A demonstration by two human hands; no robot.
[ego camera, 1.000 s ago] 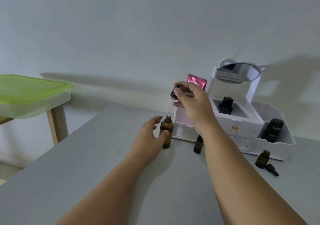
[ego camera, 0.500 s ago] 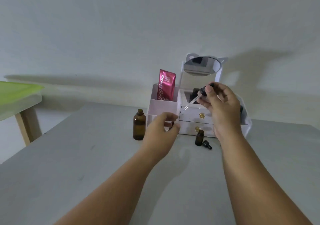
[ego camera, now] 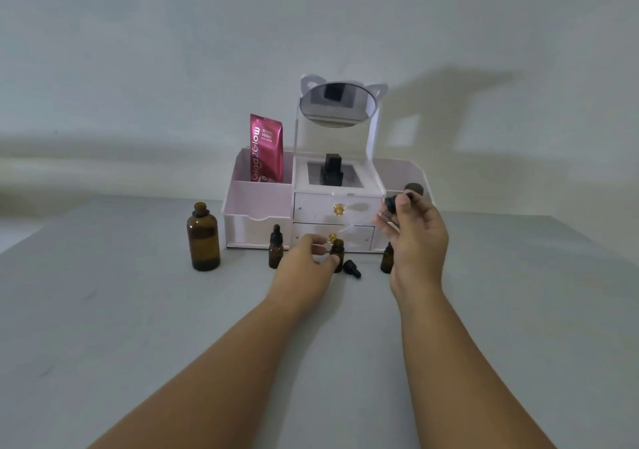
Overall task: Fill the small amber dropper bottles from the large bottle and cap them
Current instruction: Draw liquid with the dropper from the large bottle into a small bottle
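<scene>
**Dropper raised beside open small bottle**

Pinching dropper [ego camera: 392, 203] by its black bulb with right hand [ego camera: 415, 241], fingers curled round it, well above table [ego camera: 138, 310]. Angling its glass tube down and to the left, toward open small bottle [ego camera: 337, 250] (tube blurred, so not calling whether the tip is over the mouth). Reaching that bottle from its left with left hand [ego camera: 306, 263]: touching its lower side with the thumb, curling the other fingers just beside the neck. Not calling the grip closed or loose, too much blur. Finding the open small bottle standing upright between the two hands, just in front of the organizer [ego camera: 257, 213] drawers, lower than the right hand.

Noting large bottle [ego camera: 203, 239] standing upright and uncapped well to the left of the left hand, touching neither hand. Noting capped small bottle [ego camera: 276, 249] standing between large bottle and left hand, just beside the hand. Seeing loose dropper cap [ego camera: 352, 268] lying on its side just right of the open small bottle, between the hands. Seeing third small bottle [ego camera: 386, 260] mostly hiding behind the right hand's heel, top not showing.

Also seeing red sachet [ego camera: 266, 147] standing in organizer's left compartment, black bottle [ego camera: 330, 168] sitting in the middle one, mirror [ego camera: 333, 104] tilting above it.
</scene>
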